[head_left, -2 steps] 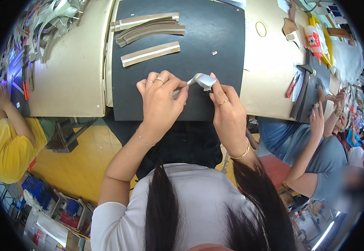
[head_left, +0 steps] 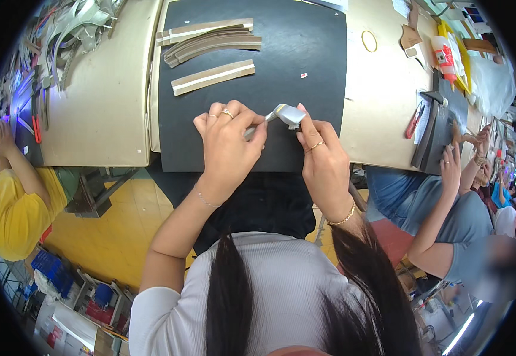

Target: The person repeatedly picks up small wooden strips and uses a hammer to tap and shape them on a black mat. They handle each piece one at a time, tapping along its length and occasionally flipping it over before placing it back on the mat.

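A silvery strip [head_left: 291, 115] runs crosswise. The left hand [head_left: 229, 140] pinches its narrow side — the right hand [head_left: 325, 163] (equally near) its bend.

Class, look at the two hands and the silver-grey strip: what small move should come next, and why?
The right hand should probably ease away from the left hand, straightening the silver-grey strip: it bends between them, pinched by the left hand and touched by the right.
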Tool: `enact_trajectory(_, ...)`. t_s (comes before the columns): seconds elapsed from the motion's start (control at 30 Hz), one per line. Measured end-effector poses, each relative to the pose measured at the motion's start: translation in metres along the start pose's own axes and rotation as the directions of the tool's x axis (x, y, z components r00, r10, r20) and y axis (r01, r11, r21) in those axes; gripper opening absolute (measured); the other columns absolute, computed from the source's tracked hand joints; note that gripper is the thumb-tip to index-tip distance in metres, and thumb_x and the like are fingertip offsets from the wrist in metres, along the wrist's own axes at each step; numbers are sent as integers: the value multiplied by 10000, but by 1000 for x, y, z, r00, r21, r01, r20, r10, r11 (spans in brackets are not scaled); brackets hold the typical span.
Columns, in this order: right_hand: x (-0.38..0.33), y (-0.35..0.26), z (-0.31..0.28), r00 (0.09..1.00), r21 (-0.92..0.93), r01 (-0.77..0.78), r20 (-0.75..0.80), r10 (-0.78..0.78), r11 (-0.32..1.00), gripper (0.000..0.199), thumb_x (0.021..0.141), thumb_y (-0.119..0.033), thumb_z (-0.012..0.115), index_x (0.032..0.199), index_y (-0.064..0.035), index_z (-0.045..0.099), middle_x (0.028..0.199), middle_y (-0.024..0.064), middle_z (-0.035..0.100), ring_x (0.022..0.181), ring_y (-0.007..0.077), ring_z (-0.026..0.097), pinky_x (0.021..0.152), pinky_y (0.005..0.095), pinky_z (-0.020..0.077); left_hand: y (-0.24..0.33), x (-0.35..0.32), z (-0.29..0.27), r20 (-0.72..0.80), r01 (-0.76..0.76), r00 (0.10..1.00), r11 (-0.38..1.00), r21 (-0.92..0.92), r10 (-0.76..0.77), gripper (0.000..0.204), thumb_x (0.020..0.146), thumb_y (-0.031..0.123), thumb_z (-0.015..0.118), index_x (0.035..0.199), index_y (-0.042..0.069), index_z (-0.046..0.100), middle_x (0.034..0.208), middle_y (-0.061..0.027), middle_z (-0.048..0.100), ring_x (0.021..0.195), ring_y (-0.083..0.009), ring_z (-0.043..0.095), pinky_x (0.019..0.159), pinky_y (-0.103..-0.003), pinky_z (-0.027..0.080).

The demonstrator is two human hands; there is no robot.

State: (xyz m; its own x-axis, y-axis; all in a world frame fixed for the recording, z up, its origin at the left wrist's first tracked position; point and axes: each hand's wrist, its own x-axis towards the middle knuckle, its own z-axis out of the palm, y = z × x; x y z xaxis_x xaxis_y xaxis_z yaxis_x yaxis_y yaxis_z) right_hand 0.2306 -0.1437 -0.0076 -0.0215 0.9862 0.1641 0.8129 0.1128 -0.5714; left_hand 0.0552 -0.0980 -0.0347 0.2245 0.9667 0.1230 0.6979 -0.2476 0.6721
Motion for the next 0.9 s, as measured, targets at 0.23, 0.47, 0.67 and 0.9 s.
enact_trajectory(0.23,4,-5,-9,991,55,-30,-127,37,998,546,899,33,699,1426,-82,613,1013,112,678,800,271,695,681,364,565,10,14,16,-57,32,998,998,50,-29,76,810,168,787,814,110,740,852,9,620,871,-208,536,886,-391,299)
enact_trajectory(0.47,20,4,6,993,13,-5,-117,7,1000,507,913,17,692,1409,-63,620,1016,117,678,779,270,688,675,376,559,10,23,20,-60,56,997,994,91,-51,86,805,170,784,789,111,724,843,1,615,868,-218,545,888,-405,298)
enact_trajectory(0.67,15,-4,3,998,-9,-9,-64,9,1000,492,926,2,683,1408,-76,625,1015,116,677,812,268,698,681,376,557,11,23,20,-60,58,997,995,83,-53,96,808,169,784,774,111,716,841,-4,613,861,-221,544,886,-406,297)
enact_trajectory(0.9,24,-9,-14,965,97,48,-262,-21,994,546,892,68,692,1418,-56,614,1012,128,664,804,267,683,700,366,564,11,22,19,-71,20,997,996,87,-14,81,809,157,778,790,115,712,826,1,585,854,-217,535,867,-402,292)
